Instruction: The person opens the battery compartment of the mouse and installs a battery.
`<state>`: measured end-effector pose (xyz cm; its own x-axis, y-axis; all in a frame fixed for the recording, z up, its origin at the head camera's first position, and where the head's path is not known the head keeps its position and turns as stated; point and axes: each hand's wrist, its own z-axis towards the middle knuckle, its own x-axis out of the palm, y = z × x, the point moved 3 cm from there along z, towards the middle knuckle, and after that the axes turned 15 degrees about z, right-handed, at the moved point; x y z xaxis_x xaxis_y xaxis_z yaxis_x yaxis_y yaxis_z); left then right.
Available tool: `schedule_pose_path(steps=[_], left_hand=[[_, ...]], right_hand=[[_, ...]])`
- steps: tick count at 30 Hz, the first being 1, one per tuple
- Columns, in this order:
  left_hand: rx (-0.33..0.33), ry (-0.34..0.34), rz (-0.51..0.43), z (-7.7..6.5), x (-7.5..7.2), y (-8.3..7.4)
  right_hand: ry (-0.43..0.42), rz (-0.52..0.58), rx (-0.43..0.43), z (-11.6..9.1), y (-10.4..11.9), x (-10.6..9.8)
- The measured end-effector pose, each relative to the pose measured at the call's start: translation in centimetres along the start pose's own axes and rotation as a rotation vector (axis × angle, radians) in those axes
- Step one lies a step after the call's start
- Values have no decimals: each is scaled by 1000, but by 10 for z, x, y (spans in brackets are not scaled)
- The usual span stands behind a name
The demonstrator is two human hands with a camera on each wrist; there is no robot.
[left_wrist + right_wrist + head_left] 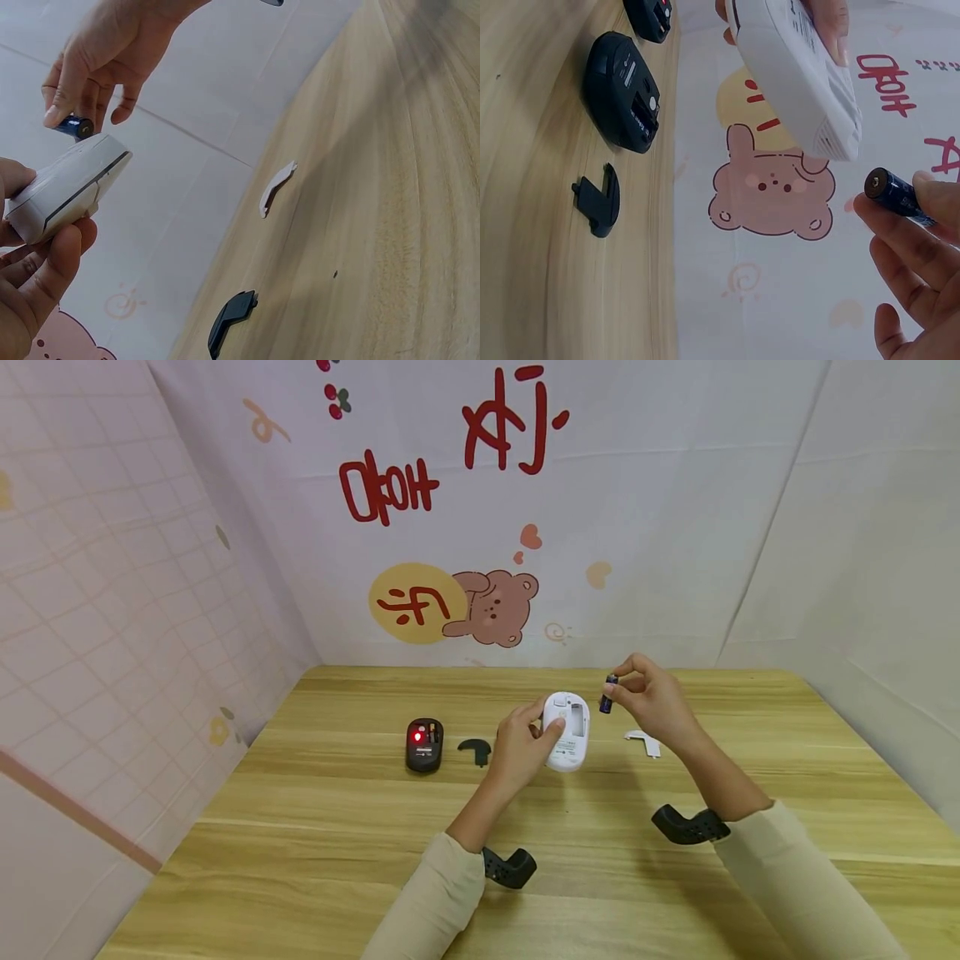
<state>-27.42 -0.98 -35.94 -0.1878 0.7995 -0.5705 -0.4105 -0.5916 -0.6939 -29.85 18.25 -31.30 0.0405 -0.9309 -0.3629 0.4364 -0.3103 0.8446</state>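
My left hand (520, 743) grips a white computer mouse (570, 755), underside up, its thumb across the underside. The mouse's battery compartment (577, 720) lies uncovered on its right side. To the right of it, my right hand (654, 702) pinches a dark blue battery (607, 695) between thumb and fingers. One end of the battery (883, 186) faces the camera in the right wrist view, apart from the mouse (802, 82). In the left wrist view the battery (76, 126) appears just beyond the mouse's far end.
A black mouse (424, 752) lies underside up on the wooden table (315, 827), a red light glowing and its battery bay uncovered. Beside it is a dark cover piece (478, 750). A white cover piece (648, 743) lies below my right hand. Behind stands a printed cloth wall (645, 527).
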Motion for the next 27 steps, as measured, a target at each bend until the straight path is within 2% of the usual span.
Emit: schedule_pose_path(steps=[11, 27], left_hand=[[-13, 22, 8, 0, 0, -1], [9, 22, 4, 3, -4, -8]], right_hand=[[-66, 51, -48, 2, 12, 7], [-61, 33, -118, 4, 20, 16]])
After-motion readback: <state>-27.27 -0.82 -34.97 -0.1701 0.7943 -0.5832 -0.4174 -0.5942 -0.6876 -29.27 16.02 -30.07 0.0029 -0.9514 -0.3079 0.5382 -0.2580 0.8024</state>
